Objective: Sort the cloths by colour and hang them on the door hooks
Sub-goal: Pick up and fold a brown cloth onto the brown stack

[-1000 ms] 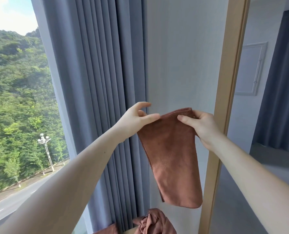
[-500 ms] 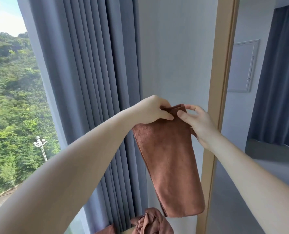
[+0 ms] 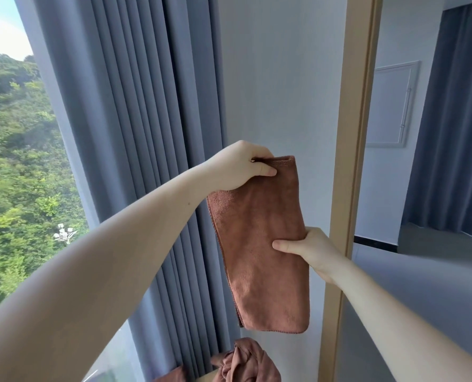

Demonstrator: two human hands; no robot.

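Note:
A folded brown cloth (image 3: pixel 259 244) hangs lengthwise in front of a pale wall. My left hand (image 3: pixel 240 169) grips its top edge, thumb on the front and fingers curled behind. Lower down, my right hand (image 3: pixel 309 250) pinches the cloth's right side about halfway, thumb lying across the front. A crumpled brown cloth (image 3: pixel 245 362) lies at the bottom of the view, with part of another brown cloth (image 3: pixel 171 377) to its left. No door hook is in view.
Grey-blue curtains (image 3: pixel 135 133) hang left of the wall beside a large window (image 3: pixel 17 161) onto green hills. A light wooden door frame (image 3: pixel 350 161) stands just right of the cloth. Beyond it lie a room with a wall panel (image 3: pixel 391 106) and another dark curtain (image 3: pixel 455 119).
My right hand let go of the cloth's top corner and dropped to pinch its right side halfway down. My left hand closed fully on the top edge and now holds it alone.

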